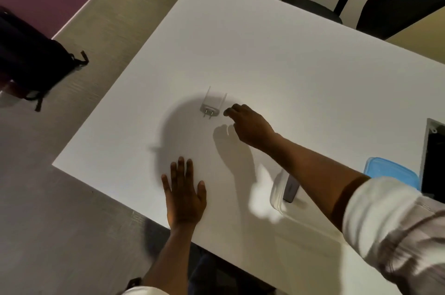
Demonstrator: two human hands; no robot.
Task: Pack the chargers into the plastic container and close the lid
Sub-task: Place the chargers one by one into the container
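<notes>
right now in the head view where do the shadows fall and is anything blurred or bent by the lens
Head view: a large round shadow covers the table around the white charger, with a second shadow below the right hand. The left hand lies flat at the shadow's edge. A bright patch falls beside the clear container. The right sleeve is blurred, and the wide lens skews the table edges.

Bare table (pixel 277 58) all round the charger (pixel 213 104); right hand (pixel 250 126) just beside it, left hand (pixel 185 193) flat nearer the edge.
</notes>
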